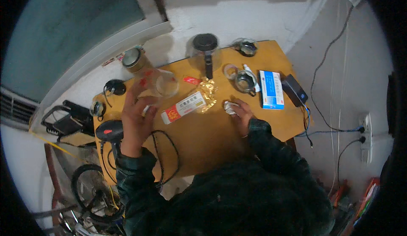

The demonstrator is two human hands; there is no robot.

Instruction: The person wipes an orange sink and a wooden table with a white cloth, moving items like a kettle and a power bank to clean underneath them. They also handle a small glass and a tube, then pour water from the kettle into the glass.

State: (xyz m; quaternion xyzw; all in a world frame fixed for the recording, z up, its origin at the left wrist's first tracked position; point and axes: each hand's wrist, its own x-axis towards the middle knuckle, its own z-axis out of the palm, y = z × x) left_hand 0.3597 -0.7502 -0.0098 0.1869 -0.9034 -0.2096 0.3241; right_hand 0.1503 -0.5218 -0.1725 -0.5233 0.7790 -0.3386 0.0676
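Note:
My left hand [139,118] is raised over the left part of the wooden table [203,150], its fingers around a clear container with red marks [163,83]. Something small and white shows between its fingers. My right hand [243,113] is low over the table, its fingers on a crumpled white tissue or paper [229,107]. Between the hands lie a white and red printed box [184,107], crumpled gold foil [208,94] and a small red packet [192,79]. Beyond the right hand stands a small glass cup [245,81].
At the back are a lidded glass jug [205,43], a metal-lidded jar [132,58] and another glass cup [248,47]. A tape roll [230,71], a blue and white box [272,89] and a black power adapter [294,90] lie right. A black hair dryer [109,131] and cable lie left.

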